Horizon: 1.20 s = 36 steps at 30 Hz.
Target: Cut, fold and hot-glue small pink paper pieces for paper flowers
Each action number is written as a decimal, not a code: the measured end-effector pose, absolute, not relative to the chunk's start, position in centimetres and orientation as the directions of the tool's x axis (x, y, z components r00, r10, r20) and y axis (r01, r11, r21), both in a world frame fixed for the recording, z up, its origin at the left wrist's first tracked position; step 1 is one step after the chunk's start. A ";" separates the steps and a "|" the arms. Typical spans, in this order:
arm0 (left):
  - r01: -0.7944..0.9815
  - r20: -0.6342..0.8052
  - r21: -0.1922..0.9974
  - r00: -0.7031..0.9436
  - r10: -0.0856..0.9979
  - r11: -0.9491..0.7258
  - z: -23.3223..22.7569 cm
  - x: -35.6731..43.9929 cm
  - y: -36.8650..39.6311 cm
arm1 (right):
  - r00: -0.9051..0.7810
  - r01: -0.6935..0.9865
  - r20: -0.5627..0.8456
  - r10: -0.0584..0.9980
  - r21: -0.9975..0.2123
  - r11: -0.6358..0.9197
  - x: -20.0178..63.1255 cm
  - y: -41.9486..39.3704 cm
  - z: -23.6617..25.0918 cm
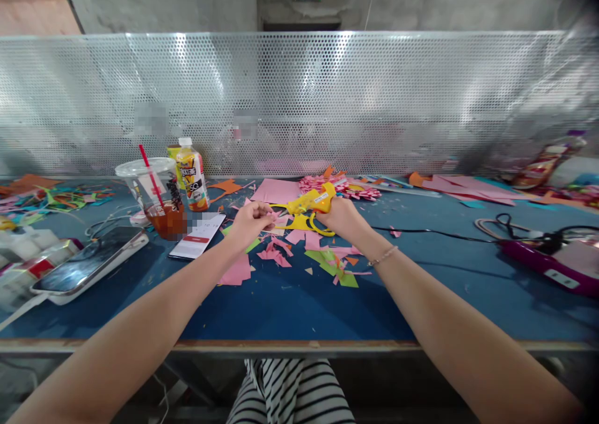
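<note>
1. The grip of the right hand [344, 218] is clamped around the handle of a yellow plastic hot-glue gun [311, 202], whose nozzle points left toward the other hand.
2. The grip of the left hand [250, 223] is pinched together on a small pink paper piece [272, 216], held just off the glue gun's nozzle; whether nozzle and paper touch cannot be told.
3. Both hands hover over the middle of the blue-topped bench [290, 299], above a scatter of pink, green and orange paper scraps [327, 258].
4. A black cord [430, 232] runs right from the glue gun across the bench.
5. A pair of yellow-handled scissors [318, 225] lies just under the right hand.
6. Left of the hands lies a white smartphone with a lit screen [197, 235]; farther left stand a clear plastic cup with a red straw [152, 193] and an orange juice bottle with a white cap [191, 175].
7. At the near left lies a dark-screened tablet in a white case [88, 265].
8. Beyond the hands, a pink paper sheet [276, 190] and a pink paper flower [344, 188] rest near the perforated metal screen [299, 99].
</note>
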State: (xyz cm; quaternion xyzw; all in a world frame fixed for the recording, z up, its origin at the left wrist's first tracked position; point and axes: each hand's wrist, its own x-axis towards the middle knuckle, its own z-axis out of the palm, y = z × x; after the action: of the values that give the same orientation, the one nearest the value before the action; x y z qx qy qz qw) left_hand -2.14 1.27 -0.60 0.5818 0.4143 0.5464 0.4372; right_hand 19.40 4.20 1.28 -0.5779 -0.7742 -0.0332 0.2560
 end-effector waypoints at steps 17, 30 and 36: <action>-0.019 0.276 0.961 0.054 0.959 -0.276 -0.9 -2.0 1.5 | -0.117 0.899 0.455 0.883 -0.330 0.289 19.2 3.8 1.3; -0.014 0.263 0.965 0.014 0.965 -0.263 -1.5 -2.2 2.0 | -0.014 0.487 0.254 0.967 -0.843 0.228 20.0 5.1 0.4; -0.032 0.259 0.965 -0.009 0.966 -0.259 -1.2 -2.3 1.9 | -0.112 0.354 0.189 0.976 -0.910 0.217 20.3 4.8 0.5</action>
State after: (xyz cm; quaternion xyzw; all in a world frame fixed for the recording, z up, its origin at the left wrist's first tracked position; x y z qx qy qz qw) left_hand -2.27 1.86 -1.19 0.5513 0.4233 0.5705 0.4375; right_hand 20.28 4.81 0.47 -0.5100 -0.6516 0.3627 0.4287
